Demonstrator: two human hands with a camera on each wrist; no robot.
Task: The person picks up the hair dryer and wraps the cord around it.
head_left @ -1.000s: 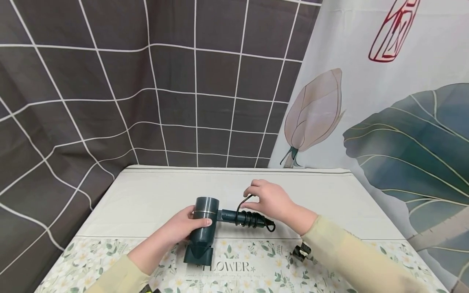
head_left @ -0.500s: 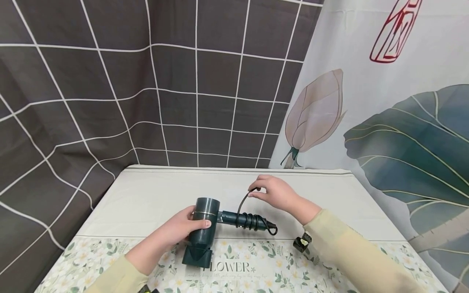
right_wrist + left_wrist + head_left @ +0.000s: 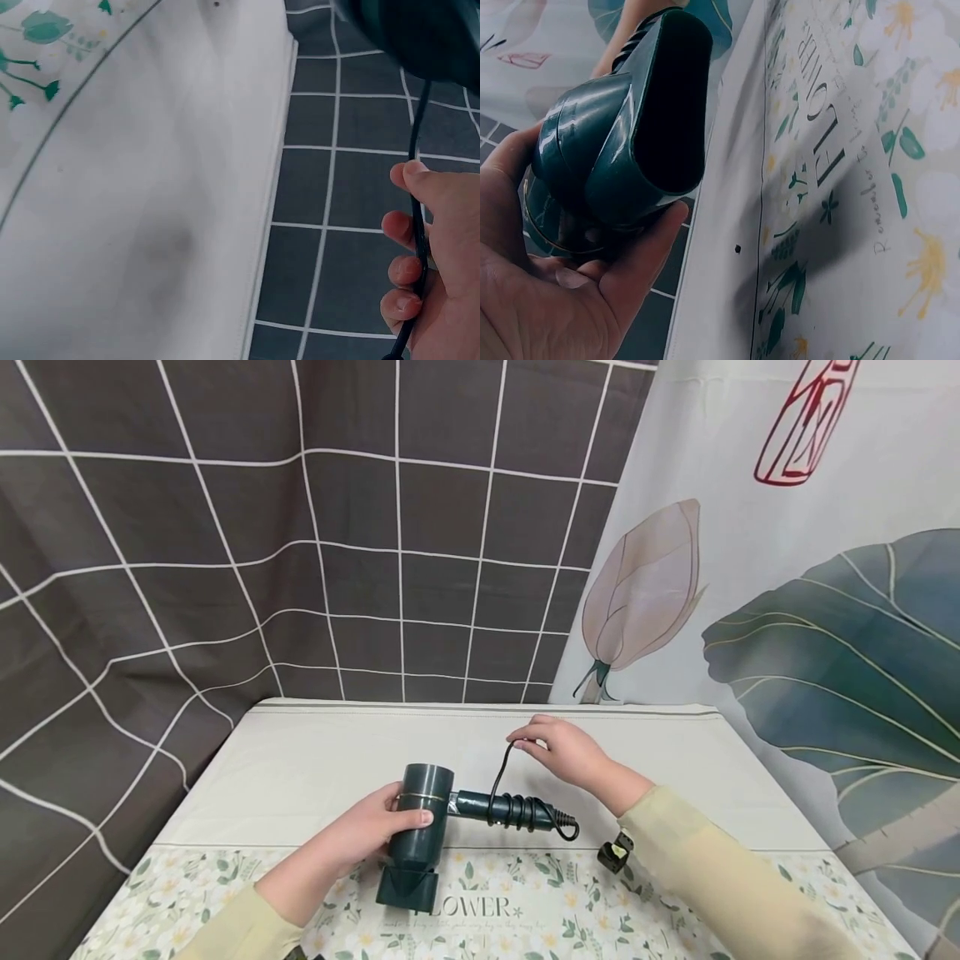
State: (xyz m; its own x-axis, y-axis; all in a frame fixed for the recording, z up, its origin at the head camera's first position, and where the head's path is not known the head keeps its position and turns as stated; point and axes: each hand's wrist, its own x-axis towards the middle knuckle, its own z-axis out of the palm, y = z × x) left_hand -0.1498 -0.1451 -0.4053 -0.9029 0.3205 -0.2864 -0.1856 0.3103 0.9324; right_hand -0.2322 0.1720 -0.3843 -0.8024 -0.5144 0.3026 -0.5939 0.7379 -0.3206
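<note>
My left hand [image 3: 367,827] grips the barrel of a dark green hair dryer [image 3: 422,847], thumb across its front. The flat concentrator nozzle [image 3: 407,890] points toward me, and its wide slot faces the camera in the left wrist view. The dryer's handle [image 3: 468,804] extends to the right, wrapped in several coils of black power cord [image 3: 517,812]. Behind the handle, my right hand [image 3: 566,753] pinches the cord's free length between thumb and forefinger. In the right wrist view, that cord [image 3: 416,135] runs taut from the dryer down through the fingers.
A white table cover [image 3: 337,735] with a printed floral front band [image 3: 217,893] lies under the dryer. Behind the table hangs a dark grid-patterned curtain [image 3: 442,585], and a white cloth with a lotus print [image 3: 750,527] hangs at the right.
My right hand has moved up and slightly right, drawing a longer stretch of cord away from the handle. The left hand keeps its grip on the hair dryer, which has tilted slightly.
</note>
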